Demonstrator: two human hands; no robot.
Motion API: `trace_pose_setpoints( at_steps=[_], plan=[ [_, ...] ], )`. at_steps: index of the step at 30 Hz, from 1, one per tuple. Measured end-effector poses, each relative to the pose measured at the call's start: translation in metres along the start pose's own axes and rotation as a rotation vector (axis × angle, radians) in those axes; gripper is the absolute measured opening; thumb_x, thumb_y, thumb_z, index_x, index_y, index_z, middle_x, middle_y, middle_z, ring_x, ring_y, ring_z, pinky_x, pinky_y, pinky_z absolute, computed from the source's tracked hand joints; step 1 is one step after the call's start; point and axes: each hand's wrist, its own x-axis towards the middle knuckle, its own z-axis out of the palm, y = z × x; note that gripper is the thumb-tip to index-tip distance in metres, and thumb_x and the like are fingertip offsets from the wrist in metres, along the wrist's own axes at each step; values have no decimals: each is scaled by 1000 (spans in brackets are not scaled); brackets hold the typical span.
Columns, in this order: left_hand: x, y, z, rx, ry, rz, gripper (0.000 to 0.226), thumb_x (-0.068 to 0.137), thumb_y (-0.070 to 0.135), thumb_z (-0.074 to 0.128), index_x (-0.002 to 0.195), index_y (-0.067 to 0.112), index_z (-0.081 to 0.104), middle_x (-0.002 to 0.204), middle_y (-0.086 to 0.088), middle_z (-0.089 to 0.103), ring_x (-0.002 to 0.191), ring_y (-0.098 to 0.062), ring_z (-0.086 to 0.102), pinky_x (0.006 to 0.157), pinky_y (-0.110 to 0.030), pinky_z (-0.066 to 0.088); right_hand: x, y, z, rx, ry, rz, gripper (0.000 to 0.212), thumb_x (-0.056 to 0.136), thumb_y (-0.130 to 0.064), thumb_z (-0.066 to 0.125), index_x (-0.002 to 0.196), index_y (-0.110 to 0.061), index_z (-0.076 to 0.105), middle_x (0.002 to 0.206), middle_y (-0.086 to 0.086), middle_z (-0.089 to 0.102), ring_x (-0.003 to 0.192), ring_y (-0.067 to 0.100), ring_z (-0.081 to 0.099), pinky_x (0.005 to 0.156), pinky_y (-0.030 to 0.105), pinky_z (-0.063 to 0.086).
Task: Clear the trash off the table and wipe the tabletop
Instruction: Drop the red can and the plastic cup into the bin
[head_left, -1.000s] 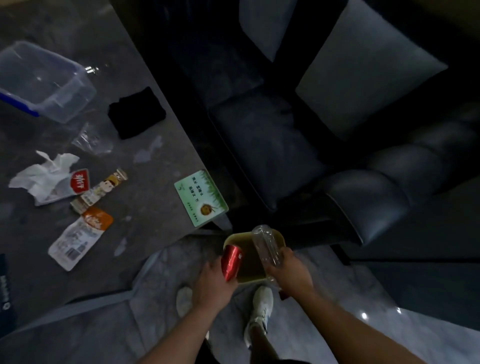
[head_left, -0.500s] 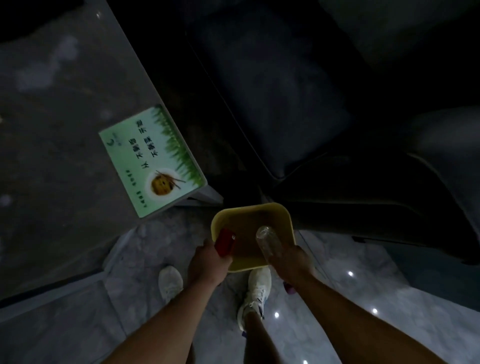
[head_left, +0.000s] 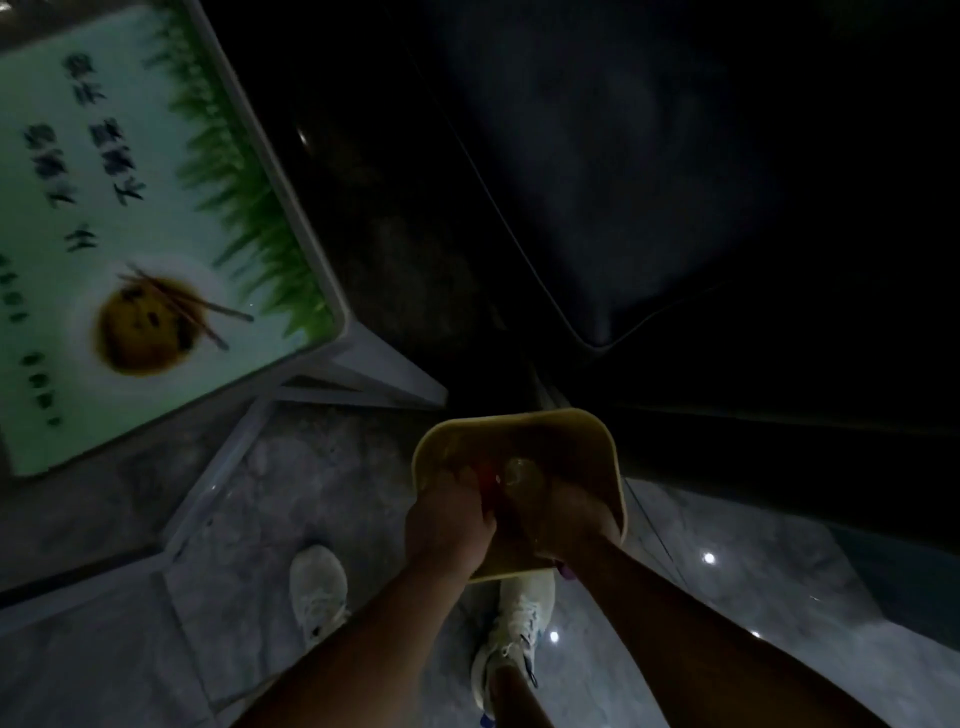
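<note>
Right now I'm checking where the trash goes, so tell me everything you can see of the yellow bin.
The yellow bin is a squarish, round-cornered container, plastic by its look, open at the top with a dim brownish inside. It stands on the pale marble floor beside the table corner, just ahead of the person's white shoes. Both hands reach into it: the left hand with a red can, the right hand with a clear bottle. Its near rim is hidden by the hands.

1. Overall exposure is dim; the upper right is nearly black.
2. The green placard (head_left: 130, 223) at the table's corner is the brightest area, its print smeared by motion blur.
3. Small specular highlights dot the glossy floor (head_left: 709, 558).
4. Inside the yellow bin (head_left: 597, 431), contents are murky and indistinct.
5. Wide-angle distortion bends edges.
</note>
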Motion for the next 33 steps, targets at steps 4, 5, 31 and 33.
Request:
trace_pose_setpoints(
  at_steps=[4,5,31,33],
  plan=[
    [29,-2,21,142,49,124,35,94,31,51,127,21,51,131,-9,51,111,-27,56,81,-39,50,36,2,13,-71,-68,-98,28,97,-48,54,111,-25,61,102,4,66,90,17,64,82,31,54],
    [37,-3,27,219,57,158,34,95,27,48,127,19,52,131,-11,52,112,-30,54,84,-41,49,45,5,20,-99,-34,-77,31,95,-47,56,114,-23,61,111,6,66,99,21,63,91,38,52],
    [-27,-17,-20,402,-22,351,37,85,37,53,118,20,54,118,-10,55,107,-32,52,88,-45,40,-23,14,11,-292,5,-232,37,92,-40,60,125,-26,56,127,5,60,112,26,60,91,43,53],
    [-46,-14,-39,390,-14,321,43,85,39,53,125,22,53,122,-9,55,108,-31,53,90,-44,40,-50,6,-2,-288,19,-255,41,89,-42,61,127,-26,55,126,5,60,109,26,61,87,42,55]
  ],
)
